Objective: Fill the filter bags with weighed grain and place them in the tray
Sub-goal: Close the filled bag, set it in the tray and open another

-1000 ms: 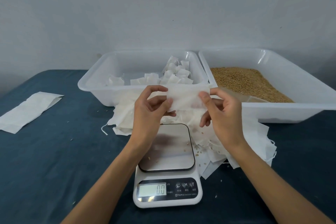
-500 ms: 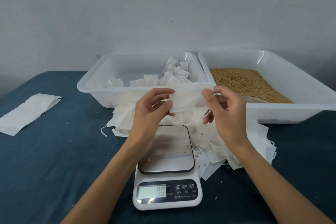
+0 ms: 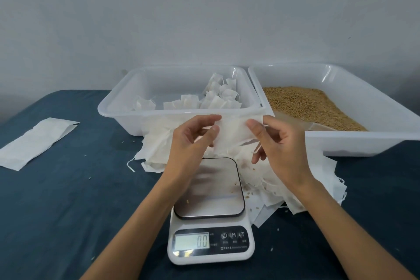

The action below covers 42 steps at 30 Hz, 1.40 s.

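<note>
I hold an empty white filter bag (image 3: pixel 233 132) stretched between both hands above the scale. My left hand (image 3: pixel 192 141) pinches its left edge and my right hand (image 3: pixel 280 143) pinches its right edge. Below them stands a white kitchen scale (image 3: pixel 210 211) with a bare steel platform, its display reading 0.0. A clear tray (image 3: pixel 118 111) behind holds several filled filter bags (image 3: pixel 216 100). To its right a second clear tray (image 3: pixel 375 116) holds brown grain (image 3: pixel 304 104). A pile of empty filter bags (image 3: pixel 268 186) lies around the back of the scale.
The dark blue table (image 3: pixel 68 200) carries a flat white paper sleeve (image 3: pixel 34 141) at the far left. Loose grains lie scattered on the scale platform and the bags. A plain grey wall stands behind the trays.
Both hands with the filter bag have drifted slightly to the right and a little lower in view. My grip on the bag's two edges stays the same.
</note>
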Tool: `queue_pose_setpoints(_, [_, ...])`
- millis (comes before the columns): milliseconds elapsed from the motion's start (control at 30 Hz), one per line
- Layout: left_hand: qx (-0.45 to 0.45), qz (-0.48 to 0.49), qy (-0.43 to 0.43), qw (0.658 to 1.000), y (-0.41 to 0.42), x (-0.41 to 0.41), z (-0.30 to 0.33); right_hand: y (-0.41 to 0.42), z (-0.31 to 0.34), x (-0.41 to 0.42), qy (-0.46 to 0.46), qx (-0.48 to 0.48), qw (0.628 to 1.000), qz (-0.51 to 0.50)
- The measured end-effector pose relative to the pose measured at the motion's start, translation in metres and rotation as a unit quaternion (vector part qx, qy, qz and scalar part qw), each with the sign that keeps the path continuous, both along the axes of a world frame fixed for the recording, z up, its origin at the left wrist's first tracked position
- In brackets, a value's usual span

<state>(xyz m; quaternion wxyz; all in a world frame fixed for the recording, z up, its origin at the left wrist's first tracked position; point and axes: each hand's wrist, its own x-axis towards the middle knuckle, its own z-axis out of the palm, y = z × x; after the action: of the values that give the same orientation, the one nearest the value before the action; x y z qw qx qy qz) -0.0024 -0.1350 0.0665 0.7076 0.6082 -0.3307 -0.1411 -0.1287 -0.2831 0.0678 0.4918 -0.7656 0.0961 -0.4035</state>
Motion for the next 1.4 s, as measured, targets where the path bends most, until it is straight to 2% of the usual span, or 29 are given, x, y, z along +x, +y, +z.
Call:
queue_pose_setpoints(133, [0.088,-0.049,-0.199,0.975,0.003,-0.009,0.000,-0.003,0.007,-0.002,0.036,-0.056,0.998,0.022])
queue_pose_setpoints(200, [0.129,-0.078,-0.235,0.960,0.001,-0.018,-0.004,0.001,0.014,-0.004,0.076,-0.086,0.992,0.056])
queue_pose_setpoints(367, [0.097,-0.056,-0.195,0.974,-0.002,-0.024,-0.003,0.004,0.042,-0.009,0.112,-0.089,0.987,0.079])
queue_pose_setpoints(467, [0.088,-0.076,-0.154,0.981,-0.003,-0.028,-0.004,0.007,0.056,-0.010,0.155,-0.067,0.976,0.134])
queue_pose_setpoints(533, [0.087,-0.084,-0.118,0.986,-0.004,-0.029,-0.006,0.002,0.065,-0.011,0.125,-0.053,0.978,0.159])
queue_pose_setpoints(600, [0.065,-0.103,-0.078,0.989,-0.003,-0.027,-0.009,-0.020,0.076,-0.014,0.082,-0.037,0.991,0.103])
queue_pose_setpoints(667, [0.051,-0.122,-0.055,0.990,-0.004,-0.026,-0.008,-0.060,0.081,-0.017,0.111,-0.086,0.990,-0.022])
queue_pose_setpoints(700, [0.049,-0.126,-0.044,0.990,-0.004,-0.025,-0.008,-0.084,0.082,-0.019,0.171,-0.131,0.973,-0.078])
queue_pose_setpoints(733, [0.046,-0.125,-0.036,0.990,-0.004,-0.025,-0.008,-0.109,0.081,-0.022,0.268,-0.175,0.941,-0.114])
queue_pose_setpoints(767, [0.042,-0.122,-0.029,0.991,-0.004,-0.025,-0.008,-0.129,0.078,-0.025,0.379,-0.209,0.892,-0.129])
queue_pose_setpoints(833, [0.040,-0.115,-0.016,0.992,-0.005,-0.025,-0.008,-0.157,0.069,-0.028,0.540,-0.234,0.802,-0.102])
queue_pose_setpoints(867, [0.040,-0.113,-0.009,0.993,-0.005,-0.026,-0.007,-0.164,0.064,-0.026,0.576,-0.240,0.777,-0.085])
queue_pose_setpoints(967, [0.033,-0.118,0.010,0.992,-0.005,-0.027,-0.005,-0.174,0.052,-0.018,0.599,-0.274,0.747,-0.092])
queue_pose_setpoints(1133, [0.024,-0.116,0.028,0.993,-0.004,-0.028,-0.002,-0.192,0.042,-0.017,0.621,-0.269,0.725,-0.126])
queue_pose_setpoints(1233, [0.021,-0.117,0.029,0.992,-0.004,-0.029,-0.002,-0.202,0.041,-0.028,0.584,-0.284,0.747,-0.142])
queue_pose_setpoints(1300, [0.016,-0.115,0.030,0.993,-0.004,-0.028,-0.002,-0.210,0.041,-0.033,0.530,-0.298,0.767,-0.205])
queue_pose_setpoints(1333, [0.012,-0.113,0.031,0.993,-0.004,-0.027,-0.003,-0.214,0.041,-0.035,0.505,-0.326,0.761,-0.243])
queue_pose_setpoints(1400, [0.006,-0.109,0.033,0.993,-0.004,-0.026,-0.002,-0.221,0.041,-0.037,0.480,-0.392,0.728,-0.295])
